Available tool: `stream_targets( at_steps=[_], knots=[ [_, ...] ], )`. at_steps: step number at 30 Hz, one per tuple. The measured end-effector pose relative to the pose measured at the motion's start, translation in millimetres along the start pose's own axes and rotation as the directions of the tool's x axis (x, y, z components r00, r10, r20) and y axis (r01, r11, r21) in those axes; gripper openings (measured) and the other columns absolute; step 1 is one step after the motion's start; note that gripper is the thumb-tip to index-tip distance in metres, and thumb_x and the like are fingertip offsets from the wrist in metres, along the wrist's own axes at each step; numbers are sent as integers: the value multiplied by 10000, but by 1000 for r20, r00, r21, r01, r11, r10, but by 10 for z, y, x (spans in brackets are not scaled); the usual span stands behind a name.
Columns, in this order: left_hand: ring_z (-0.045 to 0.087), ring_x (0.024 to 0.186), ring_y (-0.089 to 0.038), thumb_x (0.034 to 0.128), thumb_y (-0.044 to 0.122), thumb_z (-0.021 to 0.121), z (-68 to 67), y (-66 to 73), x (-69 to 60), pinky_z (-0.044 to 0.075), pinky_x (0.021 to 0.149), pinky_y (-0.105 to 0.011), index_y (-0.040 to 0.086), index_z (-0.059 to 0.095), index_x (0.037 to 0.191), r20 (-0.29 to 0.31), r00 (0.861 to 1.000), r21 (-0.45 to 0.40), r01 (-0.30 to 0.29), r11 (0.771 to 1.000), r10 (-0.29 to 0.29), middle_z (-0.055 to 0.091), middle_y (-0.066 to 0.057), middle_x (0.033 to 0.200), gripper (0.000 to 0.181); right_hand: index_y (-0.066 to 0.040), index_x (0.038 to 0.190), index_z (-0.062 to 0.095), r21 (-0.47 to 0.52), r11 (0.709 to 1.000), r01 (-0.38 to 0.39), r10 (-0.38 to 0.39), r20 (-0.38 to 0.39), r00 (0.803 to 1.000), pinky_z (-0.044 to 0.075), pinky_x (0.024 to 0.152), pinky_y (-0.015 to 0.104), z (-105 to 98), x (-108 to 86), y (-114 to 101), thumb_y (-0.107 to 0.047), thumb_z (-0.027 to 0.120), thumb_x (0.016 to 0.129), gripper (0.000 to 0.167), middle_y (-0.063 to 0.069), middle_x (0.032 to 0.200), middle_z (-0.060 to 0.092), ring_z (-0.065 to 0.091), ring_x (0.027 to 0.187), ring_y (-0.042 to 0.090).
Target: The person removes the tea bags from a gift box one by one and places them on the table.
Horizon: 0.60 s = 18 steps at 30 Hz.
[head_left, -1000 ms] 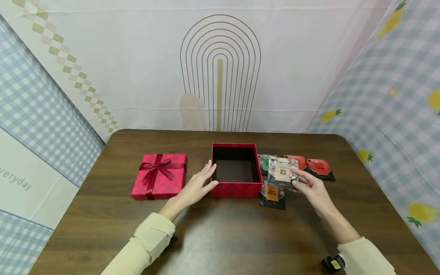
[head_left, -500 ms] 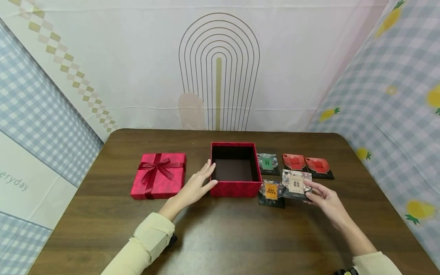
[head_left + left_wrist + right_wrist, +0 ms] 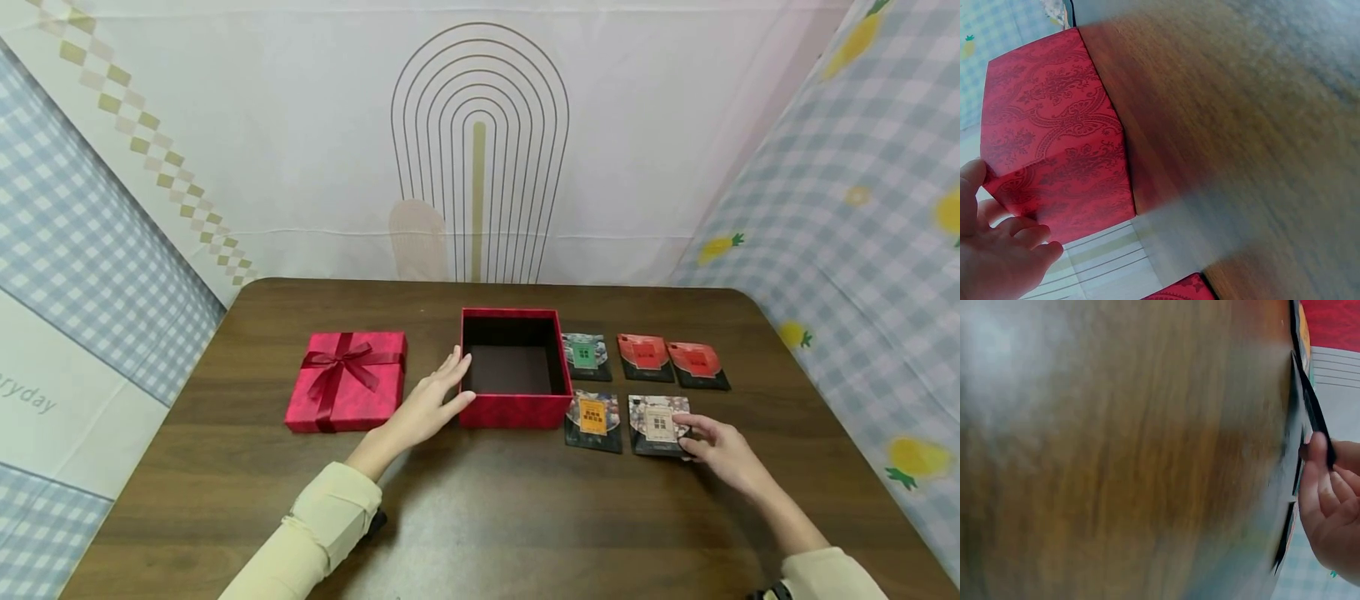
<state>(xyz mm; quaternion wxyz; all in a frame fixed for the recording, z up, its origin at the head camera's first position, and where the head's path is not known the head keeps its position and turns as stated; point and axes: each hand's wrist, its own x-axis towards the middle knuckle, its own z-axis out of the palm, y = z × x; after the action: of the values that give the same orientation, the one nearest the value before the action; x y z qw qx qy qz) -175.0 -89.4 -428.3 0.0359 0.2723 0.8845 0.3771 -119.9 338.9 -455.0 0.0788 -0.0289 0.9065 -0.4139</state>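
An open red gift box [image 3: 516, 412] with a dark inside stands at the middle of the table. My left hand [image 3: 422, 413] touches its left side with fingers extended; the left wrist view shows the fingertips at the patterned red box wall [image 3: 1060, 137]. My right hand [image 3: 720, 454] pinches the right edge of a flat sachet with a white label [image 3: 658, 425]. In the right wrist view, thumb and fingers hold that dark sachet [image 3: 1313, 403] edge-on, tilted against the table. Left of it lies a sachet with an orange label [image 3: 592, 422].
A red lid with a ribbon bow [image 3: 347, 383] lies left of the box. Behind the held sachet are a green-labelled sachet [image 3: 587, 357] and two red sachets, one [image 3: 645, 357] left of the other [image 3: 698, 365]. A patterned cloth [image 3: 315, 150] hangs behind the wooden table [image 3: 480, 517].
My right hand has carried the white-labelled sachet right and toward me, from above the other sachets down to the table beside the orange-labelled one. My left hand has stayed at the box.
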Motion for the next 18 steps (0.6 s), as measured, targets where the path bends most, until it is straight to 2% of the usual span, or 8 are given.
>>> stream_targets(
  at_steps=[3,6,12,15,18],
  knots=[
    [195,1355,-356,930,230,521,-1,3,4,212,1024,-593,-6,290,1410,-1,1000,1,-4,1000,4,164,-210,1482,583,79,1186,539,-146,989,13,-17,-24,1000,493,612,268,-16,27,10,-44,587,863,349,281,1095,584,593,778,99],
    [192,1358,-346,930,238,521,-2,9,8,212,1029,-586,-4,289,1410,0,1000,3,-3,1000,3,164,-205,1483,585,44,1169,569,-229,973,5,-14,-37,999,475,642,303,-34,43,20,-49,597,850,334,265,1116,587,591,846,204],
    [186,1361,-338,929,234,522,1,15,1,208,1030,-588,-1,284,1413,-2,1000,1,-1,1000,1,159,-202,1485,589,27,1179,572,-266,964,-1,-11,-45,999,452,716,425,-13,16,30,-77,588,864,332,288,1133,565,562,903,326],
    [184,1362,-336,931,239,519,2,5,-2,205,1031,-588,2,284,1414,-3,1000,-1,-1,1000,1,159,-199,1486,587,39,1164,577,-282,959,22,-40,-58,997,425,784,530,-8,-3,40,-113,572,889,314,308,1172,535,525,1019,428],
    [185,1363,-330,931,247,518,3,-4,-3,200,1039,-577,7,286,1414,-6,1000,2,2,1000,-2,166,-198,1485,587,54,1149,579,-291,956,37,-65,-85,994,408,810,559,-15,-14,22,-128,554,905,305,306,1191,521,510,1043,450]
  ],
)
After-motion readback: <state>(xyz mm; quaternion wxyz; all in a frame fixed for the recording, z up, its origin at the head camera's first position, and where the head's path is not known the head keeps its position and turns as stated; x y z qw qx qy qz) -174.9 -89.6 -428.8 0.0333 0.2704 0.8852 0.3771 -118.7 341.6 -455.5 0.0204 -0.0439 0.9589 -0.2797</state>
